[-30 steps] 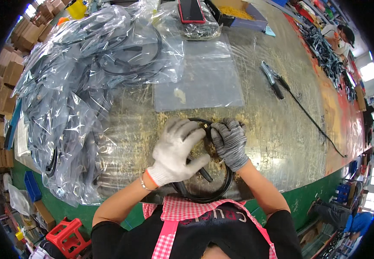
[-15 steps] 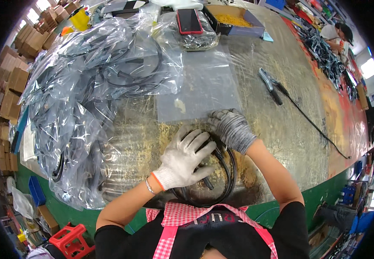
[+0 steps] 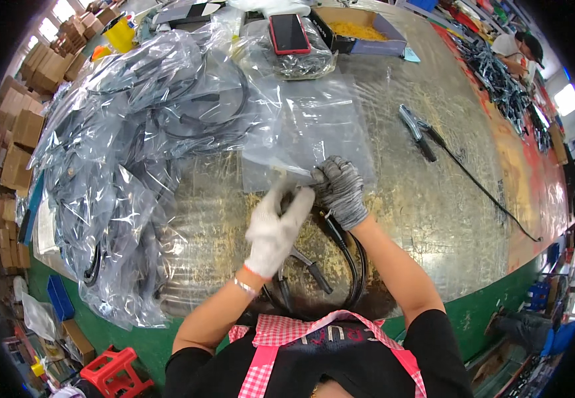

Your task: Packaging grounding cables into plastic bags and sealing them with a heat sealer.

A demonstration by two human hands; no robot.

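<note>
A flat clear plastic bag lies in front of me, its near edge lifted and creased. My right hand, in a grey striped glove, has its fingers curled closed on that near edge. Close beside it is my left hand, in a white glove, reaching to the same edge; its fingertips are smeared by motion, so its grip is unclear. Below both hands a coiled black cable rests at the table's near edge. A clamp with black handles lies within the coil, partly hidden by my left hand.
Bagged black cables heap up on the left. Across the table sit a red-edged phone on a wrapped bundle and a box of yellow pieces. A clamp with cable lies right; a person sits beyond, near piled clamps.
My left hand has moved off the coil, up to the bag's edge, uncovering the clamp handles. My right hand's fingers have curled onto the bag, and its near edge has lifted.
</note>
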